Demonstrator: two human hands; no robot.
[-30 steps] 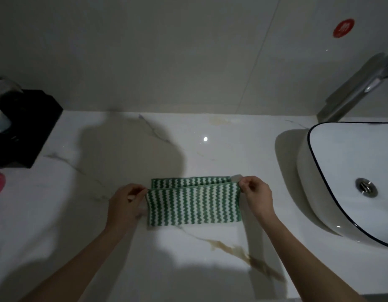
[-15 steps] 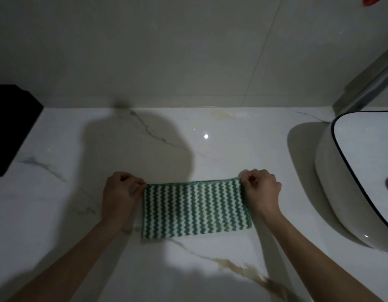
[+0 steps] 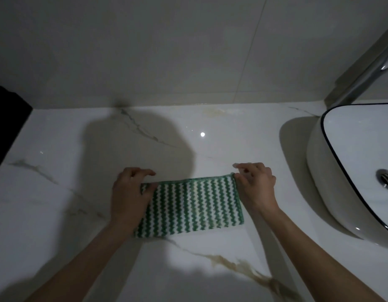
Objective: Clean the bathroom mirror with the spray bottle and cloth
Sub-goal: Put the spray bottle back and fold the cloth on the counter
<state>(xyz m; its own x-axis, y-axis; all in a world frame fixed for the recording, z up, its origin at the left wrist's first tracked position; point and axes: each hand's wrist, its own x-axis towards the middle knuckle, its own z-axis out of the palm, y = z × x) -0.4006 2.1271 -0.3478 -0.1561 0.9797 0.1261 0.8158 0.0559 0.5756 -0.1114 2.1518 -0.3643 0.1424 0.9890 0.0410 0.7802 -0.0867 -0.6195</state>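
one green-white zigzag cloth, two hands, left hand and right hand, one white basin, one chrome faucet, one black object, one marble countertop

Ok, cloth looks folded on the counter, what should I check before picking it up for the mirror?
1. Green-and-white zigzag cloth folded flat on the white marble counter: ok.
2. Left hand on the cloth's left end: ok.
3. Right hand at its top right corner: ok; firm pinch: cannot tell.
4. Spray bottle in view: not ok.
5. Mirror in view: not ok.
6. White basin apart from the cloth: ok.
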